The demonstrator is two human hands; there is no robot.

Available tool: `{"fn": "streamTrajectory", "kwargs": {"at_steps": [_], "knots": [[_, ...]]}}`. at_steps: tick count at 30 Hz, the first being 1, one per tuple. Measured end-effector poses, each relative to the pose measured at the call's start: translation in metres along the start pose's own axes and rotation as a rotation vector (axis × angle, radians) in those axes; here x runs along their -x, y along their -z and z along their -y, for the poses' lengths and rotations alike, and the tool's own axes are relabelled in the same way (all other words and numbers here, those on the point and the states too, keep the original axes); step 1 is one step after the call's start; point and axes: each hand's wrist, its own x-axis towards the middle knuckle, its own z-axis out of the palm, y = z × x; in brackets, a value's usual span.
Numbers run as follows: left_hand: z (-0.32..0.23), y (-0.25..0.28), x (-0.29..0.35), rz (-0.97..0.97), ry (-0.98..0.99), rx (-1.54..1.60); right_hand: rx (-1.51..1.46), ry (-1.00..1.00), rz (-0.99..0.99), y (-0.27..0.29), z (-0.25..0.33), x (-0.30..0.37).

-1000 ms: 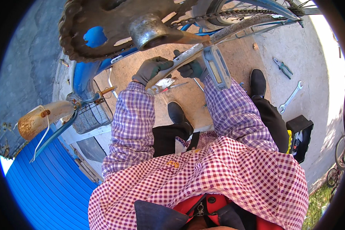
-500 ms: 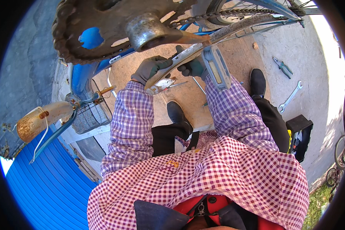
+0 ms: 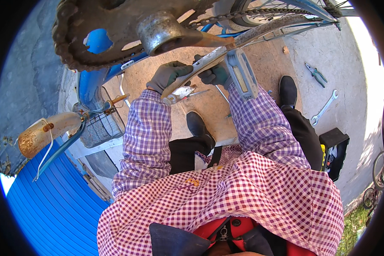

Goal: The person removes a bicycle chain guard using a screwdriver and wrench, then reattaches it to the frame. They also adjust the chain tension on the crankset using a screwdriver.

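Worn silver-grey curved metal chain guard (image 3: 209, 59) runs diagonally across upper centre of frame, lower-left end in the hands, far end toward upper right. Left hand in a grey-green work glove (image 3: 170, 77) grasps that lower-left end, thumb along the strip. Right hand in a dark green work glove (image 3: 214, 75) sits just behind and below it, fingers curled, a fingertip past the upper edge; can't tell whether it grips the guard, palm side hidden.

Change over the last second: small. Brown rusted toothed chainring (image 3: 72, 40) slid a little left in frame; can't tell if bike or camera moved. Right fingers shifted slightly, left grasp same, guard in about the same place. Judgement: handling is fine adjustment, guard not brought away from the bike.

Around it: silver, rust-stained crank arm (image 3: 160, 34) just above, grey plastic pedal with pale reflector (image 3: 243, 79) beside the right wrist. Farther out: black wire basket (image 3: 104, 130) left of centre; green-handled pliers (image 3: 316, 77), silver open-ended wrench (image 3: 324, 107), open black plastic toolbox (image 3: 333, 138) on the right side, on grey concrete floor (image 3: 347, 98).
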Motion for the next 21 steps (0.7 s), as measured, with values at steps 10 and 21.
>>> {"fn": "streamTrajectory", "kwargs": {"at_steps": [10, 21], "knots": [[0.004, 0.003, -0.001, 0.008, -0.028, 0.026, 0.424, 0.312, -0.503, -0.006, -0.018, -0.004], [0.004, 0.004, 0.001, 0.023, 0.002, 0.003, 0.374, 0.222, -0.425, -0.011, -0.014, 0.001]]}}
